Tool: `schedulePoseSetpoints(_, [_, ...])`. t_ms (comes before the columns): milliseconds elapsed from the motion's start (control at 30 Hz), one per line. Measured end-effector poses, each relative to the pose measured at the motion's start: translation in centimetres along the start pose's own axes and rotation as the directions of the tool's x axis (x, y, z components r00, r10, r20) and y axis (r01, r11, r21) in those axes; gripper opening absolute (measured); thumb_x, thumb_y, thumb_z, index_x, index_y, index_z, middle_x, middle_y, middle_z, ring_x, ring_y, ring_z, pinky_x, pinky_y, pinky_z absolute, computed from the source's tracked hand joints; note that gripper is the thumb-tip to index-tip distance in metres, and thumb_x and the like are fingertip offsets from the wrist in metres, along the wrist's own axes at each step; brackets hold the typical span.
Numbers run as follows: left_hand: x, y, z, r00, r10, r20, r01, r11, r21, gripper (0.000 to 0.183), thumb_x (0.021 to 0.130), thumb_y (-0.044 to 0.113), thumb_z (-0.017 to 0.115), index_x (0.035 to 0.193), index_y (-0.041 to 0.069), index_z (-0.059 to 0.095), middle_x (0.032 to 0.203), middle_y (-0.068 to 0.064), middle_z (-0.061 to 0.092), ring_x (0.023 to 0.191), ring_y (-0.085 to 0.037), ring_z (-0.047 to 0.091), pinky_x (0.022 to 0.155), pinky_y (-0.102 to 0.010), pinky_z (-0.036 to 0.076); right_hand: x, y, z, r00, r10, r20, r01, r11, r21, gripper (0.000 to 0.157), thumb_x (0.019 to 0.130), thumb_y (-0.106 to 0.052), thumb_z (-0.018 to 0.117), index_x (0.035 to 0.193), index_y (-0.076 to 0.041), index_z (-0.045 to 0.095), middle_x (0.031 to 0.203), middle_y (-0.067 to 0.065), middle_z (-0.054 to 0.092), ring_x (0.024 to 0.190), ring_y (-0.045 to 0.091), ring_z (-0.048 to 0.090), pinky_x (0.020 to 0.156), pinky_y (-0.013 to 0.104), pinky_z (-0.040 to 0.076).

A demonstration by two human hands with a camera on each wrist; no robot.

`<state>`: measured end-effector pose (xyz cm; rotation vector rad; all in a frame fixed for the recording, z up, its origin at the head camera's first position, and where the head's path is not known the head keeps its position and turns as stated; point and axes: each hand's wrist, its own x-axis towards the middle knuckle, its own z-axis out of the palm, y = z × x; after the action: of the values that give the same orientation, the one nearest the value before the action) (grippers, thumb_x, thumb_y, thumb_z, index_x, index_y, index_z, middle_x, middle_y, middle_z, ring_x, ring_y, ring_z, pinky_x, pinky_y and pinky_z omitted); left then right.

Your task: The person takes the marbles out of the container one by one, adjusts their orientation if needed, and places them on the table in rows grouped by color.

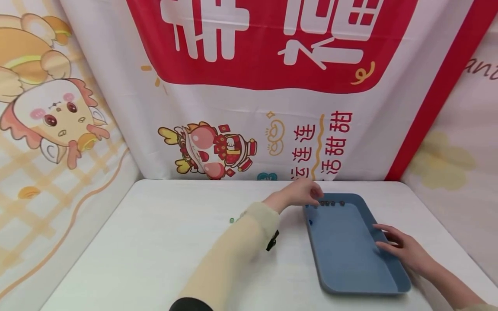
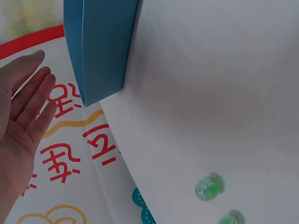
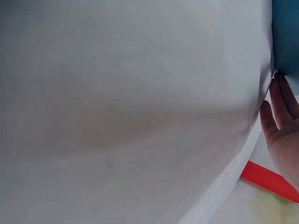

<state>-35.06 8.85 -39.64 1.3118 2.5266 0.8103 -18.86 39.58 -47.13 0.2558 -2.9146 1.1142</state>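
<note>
A blue rectangular tray (image 1: 350, 255) lies on the white table. My left hand (image 1: 299, 192) hovers at its far left corner, thumb and fingers apart; the left wrist view shows the fingers (image 2: 35, 95) loosely bent, with nothing visible between them. Several dark marbles (image 1: 327, 203) line the tray's far end, and a blue marble (image 1: 311, 223) sits along its left wall. My right hand (image 1: 404, 249) holds the tray's right side, thumb and a finger over the rim; in the right wrist view other fingers (image 3: 279, 100) lie against the outer wall.
Left of the tray, a green marble (image 1: 231, 220) lies on the table (image 1: 155, 242); the left wrist view shows two, one being this green-and-clear marble (image 2: 208, 187). A printed cloth (image 1: 233, 99) hangs behind the table's far edge, with patterned cloths at both sides.
</note>
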Motion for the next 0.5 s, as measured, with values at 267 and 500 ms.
schedulePoseSetpoints(267, [1.2, -0.6, 1.8, 0.999, -0.009, 0.035, 0.008, 0.999, 0.035, 0.028, 0.086, 0.008, 0.075, 0.114, 0.007, 0.069, 0.104, -0.003, 0.069, 0.084, -0.002, 0.056, 0.074, -0.011, 0.044, 0.1, 0.2, 0.0, 1.0, 0.003, 0.006, -0.003, 1.0, 0.014, 0.057, 0.092, -0.024, 0.068, 0.138, 0.002, 0.047, 0.135, 0.035, 0.045, 0.114, 0.053, 0.051, 0.083, 0.048, 0.053])
schedulePoseSetpoints(500, [1.6, -1.2, 2.9, 0.997, -0.054, 0.051, 0.053, 0.998, 0.027, 0.027, 0.087, 0.005, 0.073, 0.114, 0.008, 0.07, 0.104, -0.002, 0.068, 0.087, -0.004, 0.059, 0.073, -0.012, 0.045, 0.2, 0.2, -0.1, 1.0, -0.005, 0.006, 0.005, 1.0, 0.009, 0.057, 0.092, -0.025, 0.068, 0.138, 0.001, 0.047, 0.136, 0.033, 0.045, 0.114, 0.051, 0.051, 0.082, 0.042, 0.054])
